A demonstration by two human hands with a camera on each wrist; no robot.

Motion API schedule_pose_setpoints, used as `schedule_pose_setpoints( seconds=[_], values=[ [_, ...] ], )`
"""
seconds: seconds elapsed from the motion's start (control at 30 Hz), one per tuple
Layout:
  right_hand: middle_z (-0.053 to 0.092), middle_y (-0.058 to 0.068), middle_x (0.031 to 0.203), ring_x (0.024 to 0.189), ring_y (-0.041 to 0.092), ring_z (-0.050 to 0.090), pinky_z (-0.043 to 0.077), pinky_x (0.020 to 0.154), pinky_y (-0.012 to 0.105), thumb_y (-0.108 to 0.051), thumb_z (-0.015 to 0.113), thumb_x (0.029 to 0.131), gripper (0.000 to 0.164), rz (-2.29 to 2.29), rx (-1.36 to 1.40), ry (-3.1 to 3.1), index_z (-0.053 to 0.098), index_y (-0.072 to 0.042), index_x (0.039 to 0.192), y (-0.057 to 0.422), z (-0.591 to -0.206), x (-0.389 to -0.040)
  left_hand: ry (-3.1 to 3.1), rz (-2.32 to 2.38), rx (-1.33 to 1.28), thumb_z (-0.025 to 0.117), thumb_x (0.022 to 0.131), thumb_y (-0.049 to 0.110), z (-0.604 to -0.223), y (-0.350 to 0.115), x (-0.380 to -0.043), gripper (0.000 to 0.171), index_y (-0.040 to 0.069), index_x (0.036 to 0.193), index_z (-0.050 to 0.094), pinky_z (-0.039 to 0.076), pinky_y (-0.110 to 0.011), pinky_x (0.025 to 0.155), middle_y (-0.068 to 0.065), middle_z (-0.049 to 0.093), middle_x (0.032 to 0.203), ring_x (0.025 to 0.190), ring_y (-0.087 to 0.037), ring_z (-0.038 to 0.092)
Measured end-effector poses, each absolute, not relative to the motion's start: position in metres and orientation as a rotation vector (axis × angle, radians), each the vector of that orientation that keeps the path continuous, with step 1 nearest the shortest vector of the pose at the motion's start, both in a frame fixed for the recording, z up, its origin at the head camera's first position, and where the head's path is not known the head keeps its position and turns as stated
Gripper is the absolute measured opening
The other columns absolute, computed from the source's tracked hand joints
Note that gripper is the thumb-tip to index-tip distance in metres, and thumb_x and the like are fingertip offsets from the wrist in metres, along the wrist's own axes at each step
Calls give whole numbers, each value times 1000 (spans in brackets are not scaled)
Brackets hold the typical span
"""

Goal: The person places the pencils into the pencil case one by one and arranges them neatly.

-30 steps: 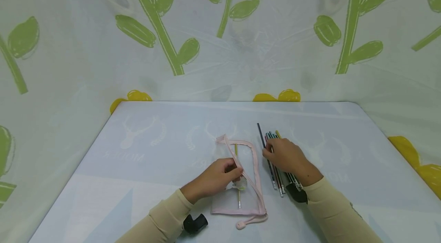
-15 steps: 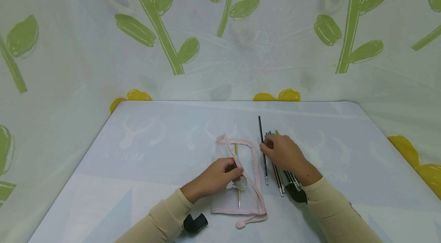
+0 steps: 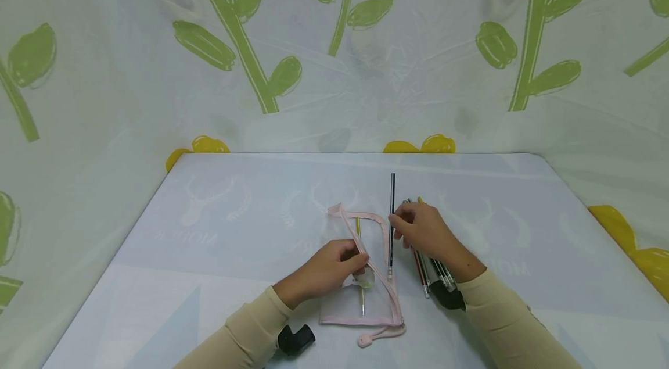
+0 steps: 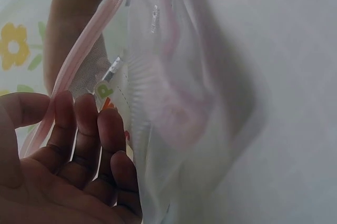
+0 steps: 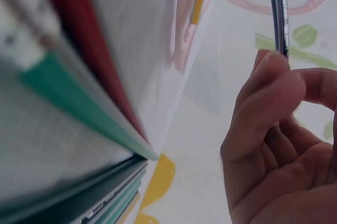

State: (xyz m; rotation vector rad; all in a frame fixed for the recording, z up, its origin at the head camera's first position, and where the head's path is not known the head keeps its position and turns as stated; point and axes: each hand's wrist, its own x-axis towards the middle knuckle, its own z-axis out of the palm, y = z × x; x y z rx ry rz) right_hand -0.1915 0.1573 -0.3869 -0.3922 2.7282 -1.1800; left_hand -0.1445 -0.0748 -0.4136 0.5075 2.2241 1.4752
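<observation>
The black pencil (image 3: 391,253) has come left, pinched by the right hand (image 3: 422,230) near other pencils (image 3: 421,273); the left hand (image 3: 330,269) pinches up the pink-trimmed pouch (image 3: 342,306), a yellow pencil (image 3: 358,227) inside

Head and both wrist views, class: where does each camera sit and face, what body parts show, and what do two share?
Head: on the head, facing forward and down at the table; left hand, right hand, sleeves.
Left wrist: on that wrist, facing the pouch; left hand, a forearm.
Right wrist: on that wrist, facing pencils; right hand.
Head and right wrist share the dark pencil.
</observation>
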Motion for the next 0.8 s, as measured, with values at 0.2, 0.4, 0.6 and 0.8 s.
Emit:
schedule_pose_setpoints(
  seconds=[0.2,0.4,0.6,0.8],
  values=[
    [68,17,74,54,20,65,57,55,39,-18,57,101,23,-1344,-363,2579,66,4,101,155,-388,-191,2211,1498,515,52,104,30,-412,-74,-144,28,6,102,66,48,-26,71,-3,66,90,84,-12,58],
    [66,10,69,55,22,68,59,56,40,-15,54,100,23,-1404,-362,2520,59,5,111,154,-390,-192,2207,1510,520,52,104,29,-411,-74,-143,27,5,103,66,48,-26,73,-3,66,90,84,-11,59],
    [65,11,71,54,25,67,59,57,43,-11,52,99,30,-1458,-331,2449,44,3,125,152,-391,-193,2195,1507,503,52,104,31,-412,-74,-144,28,6,102,65,48,-25,71,-3,65,90,84,-11,59],
    [68,13,71,55,28,68,59,57,42,-8,49,99,38,-1489,-320,2369,33,2,131,151,-391,-194,2191,1502,494,52,104,31,-412,-74,-144,28,6,103,65,48,-26,69,-1,65,90,83,-12,58]
  ],
)
